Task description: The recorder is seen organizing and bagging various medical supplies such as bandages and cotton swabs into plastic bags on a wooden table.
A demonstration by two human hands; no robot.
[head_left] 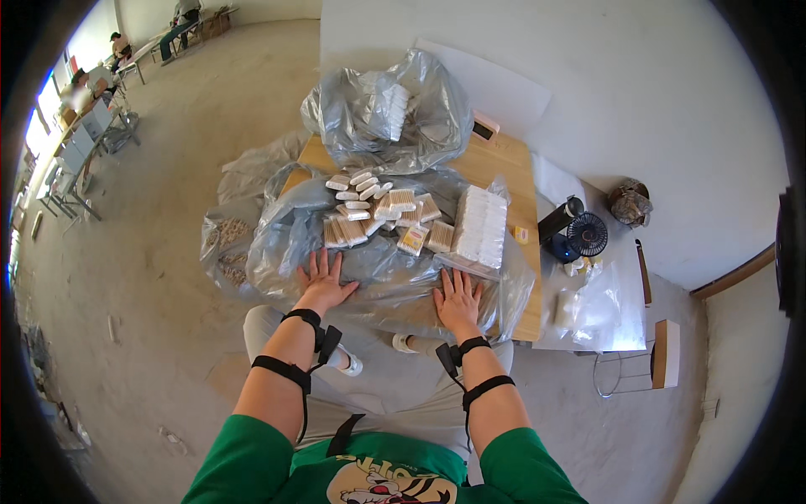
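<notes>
On my feed, the left hand (321,284) and right hand (457,302) spread flat, gripping nothing, on plastic sheeting (390,277) near small packs (412,239); the bulky bag (445,94) holds white packs (391,113), partly veiled.

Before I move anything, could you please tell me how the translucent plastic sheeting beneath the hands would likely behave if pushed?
The translucent plastic sheeting looks floppy, judging by its loose wrinkles. Its glossy sheen suggests it may be slippery. Pushing it would probably drag along the cotton swab bundles lying on it.
</notes>
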